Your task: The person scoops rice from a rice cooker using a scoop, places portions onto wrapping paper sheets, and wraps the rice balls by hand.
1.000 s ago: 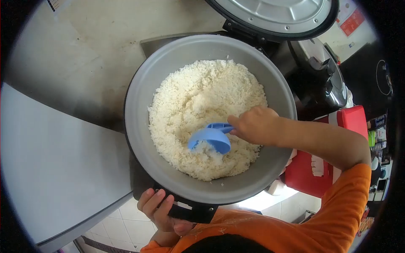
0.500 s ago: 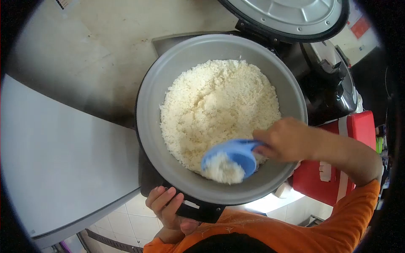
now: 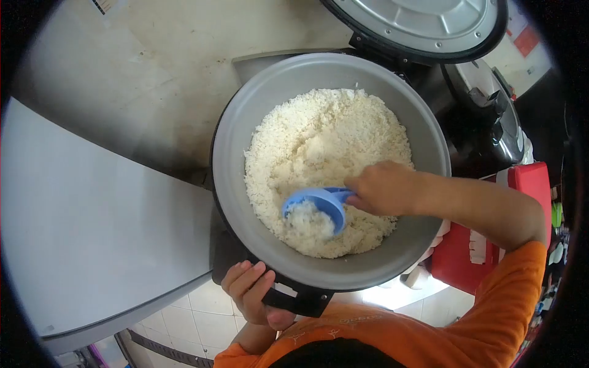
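Observation:
A big grey pot of a rice cooker holds a mound of cooked white rice. My right hand grips the short handle of a blue scoop, tilted over the near side of the rice. White rice lies in the scoop's mouth, slightly blurred. At the cooker's lower left, my left hand has its fingers wrapped round the black cooker handle. The cooker's metal lid stands raised at the far right.
A white flat surface borders the cooker on the left. To the right are a black glossy appliance and a red box. A stained wall rises behind. Pale tiles show below. A pale shape under my right forearm is unclear.
My right hand has moved the blue scoop up and to the left, from near the pot's lower wall to over the rice. My left hand stays on the handle.

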`<act>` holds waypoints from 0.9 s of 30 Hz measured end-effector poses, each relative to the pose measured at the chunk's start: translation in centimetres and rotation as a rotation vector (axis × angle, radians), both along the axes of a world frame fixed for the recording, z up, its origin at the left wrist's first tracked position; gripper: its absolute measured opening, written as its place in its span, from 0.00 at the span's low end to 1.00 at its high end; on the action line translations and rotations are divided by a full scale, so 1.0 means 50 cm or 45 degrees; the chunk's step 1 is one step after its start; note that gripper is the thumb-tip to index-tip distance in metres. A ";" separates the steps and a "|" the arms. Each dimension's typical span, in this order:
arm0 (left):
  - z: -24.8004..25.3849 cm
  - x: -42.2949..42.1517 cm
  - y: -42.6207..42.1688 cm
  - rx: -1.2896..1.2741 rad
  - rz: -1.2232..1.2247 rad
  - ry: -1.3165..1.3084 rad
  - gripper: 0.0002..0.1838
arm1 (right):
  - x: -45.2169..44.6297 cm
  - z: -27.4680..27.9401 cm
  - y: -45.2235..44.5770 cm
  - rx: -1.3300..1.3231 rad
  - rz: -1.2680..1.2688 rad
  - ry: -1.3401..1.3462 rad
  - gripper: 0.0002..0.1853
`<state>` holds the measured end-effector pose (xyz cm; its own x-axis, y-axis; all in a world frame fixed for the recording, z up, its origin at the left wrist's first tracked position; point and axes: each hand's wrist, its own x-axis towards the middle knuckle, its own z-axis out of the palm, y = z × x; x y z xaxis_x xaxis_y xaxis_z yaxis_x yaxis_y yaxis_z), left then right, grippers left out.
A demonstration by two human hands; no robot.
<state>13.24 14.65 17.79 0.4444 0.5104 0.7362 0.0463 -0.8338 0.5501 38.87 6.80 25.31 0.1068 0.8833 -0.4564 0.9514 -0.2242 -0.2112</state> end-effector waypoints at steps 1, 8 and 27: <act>-0.002 0.001 0.001 0.002 0.002 -0.013 0.30 | -0.008 0.011 -0.009 0.002 0.002 -0.013 0.16; -0.007 0.015 -0.001 0.037 0.003 -0.116 0.31 | -0.078 0.069 -0.086 0.232 -0.003 -0.139 0.15; -0.507 -0.111 -0.017 -1.052 -0.386 0.589 0.19 | -0.542 -0.128 -0.762 0.839 -2.091 1.030 0.18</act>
<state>7.67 13.79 -7.58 0.7945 0.6022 -0.0784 0.2513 -0.2085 0.9452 11.78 -31.27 18.90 0.8431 0.1845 -0.5051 -0.4176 -0.3671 -0.8312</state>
